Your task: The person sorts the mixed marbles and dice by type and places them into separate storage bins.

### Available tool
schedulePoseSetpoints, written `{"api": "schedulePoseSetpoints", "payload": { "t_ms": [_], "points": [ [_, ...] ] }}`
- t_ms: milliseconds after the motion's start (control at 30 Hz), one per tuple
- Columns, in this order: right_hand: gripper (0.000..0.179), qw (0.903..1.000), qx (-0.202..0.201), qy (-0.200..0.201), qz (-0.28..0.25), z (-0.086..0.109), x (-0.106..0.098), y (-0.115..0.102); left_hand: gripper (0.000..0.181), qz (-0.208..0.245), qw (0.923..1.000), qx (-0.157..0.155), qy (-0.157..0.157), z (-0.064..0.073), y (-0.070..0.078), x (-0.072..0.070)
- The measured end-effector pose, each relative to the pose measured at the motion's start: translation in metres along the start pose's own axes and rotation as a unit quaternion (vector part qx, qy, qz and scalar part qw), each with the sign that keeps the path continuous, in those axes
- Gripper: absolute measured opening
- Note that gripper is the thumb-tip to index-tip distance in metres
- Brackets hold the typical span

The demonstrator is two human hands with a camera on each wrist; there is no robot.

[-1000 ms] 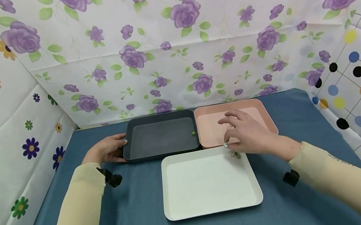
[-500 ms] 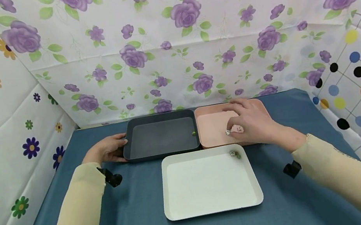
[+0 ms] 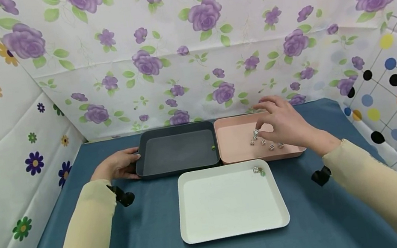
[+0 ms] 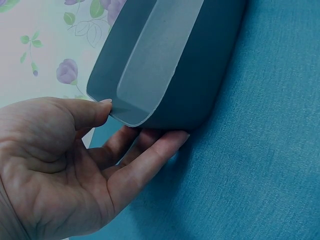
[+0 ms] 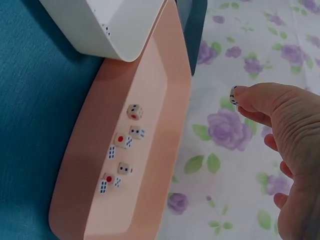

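My right hand (image 3: 283, 124) pinches a white die (image 5: 233, 96) between thumb and index finger, above the pink tray (image 3: 228, 130). Several white dice (image 5: 122, 140) with dark and red pips lie in that tray beneath the hand. At the far left, my left hand (image 3: 118, 162) grips the left end of the dark grey tray (image 4: 192, 70), its thumb at the rim and its fingers against the outer wall. A small green piece (image 3: 213, 147) lies near the dark tray's right side. In the white tray (image 3: 235, 233), a die (image 3: 255, 169) sits beside green pieces (image 3: 262, 173) at the far right corner.
The dark and pink trays stand side by side at the back, close to the flowered backdrop (image 3: 180, 57). In front of them is the white tray, all on a blue cloth (image 3: 151, 244). Patterned sheets flank both sides.
From over the white tray's far edge, my right hand has moved back and right over the pink tray, carrying the die and uncovering the dice there. My left hand has stayed put.
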State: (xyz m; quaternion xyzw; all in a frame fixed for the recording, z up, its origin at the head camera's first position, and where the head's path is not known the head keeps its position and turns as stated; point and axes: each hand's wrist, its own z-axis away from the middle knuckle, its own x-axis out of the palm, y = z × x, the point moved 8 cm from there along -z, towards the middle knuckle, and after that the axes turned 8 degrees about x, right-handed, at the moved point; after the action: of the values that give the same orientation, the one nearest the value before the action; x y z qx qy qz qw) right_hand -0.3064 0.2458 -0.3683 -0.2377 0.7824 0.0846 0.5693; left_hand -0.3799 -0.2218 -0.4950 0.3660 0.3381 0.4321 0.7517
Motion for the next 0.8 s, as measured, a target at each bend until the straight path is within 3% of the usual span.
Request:
{"api": "schedulePoseSetpoints", "payload": {
  "t_ms": [467,633,800],
  "points": [
    [0.009,0.9952,0.069,-0.068,0.012,-0.002,0.039,0.025,0.060,0.000,1.0000,-0.004,-0.002,-0.002,-0.002,-0.001],
    [0.008,0.9925,0.076,-0.091,0.025,0.003,0.056,0.031,0.060,0.001,1.0000,-0.005,0.000,-0.002,-0.001,-0.001],
    [0.006,0.9918,0.069,-0.088,0.061,0.005,0.068,0.034,0.059,-0.002,1.0000,-0.002,0.004,-0.001,0.000,0.000]
  ]
}}
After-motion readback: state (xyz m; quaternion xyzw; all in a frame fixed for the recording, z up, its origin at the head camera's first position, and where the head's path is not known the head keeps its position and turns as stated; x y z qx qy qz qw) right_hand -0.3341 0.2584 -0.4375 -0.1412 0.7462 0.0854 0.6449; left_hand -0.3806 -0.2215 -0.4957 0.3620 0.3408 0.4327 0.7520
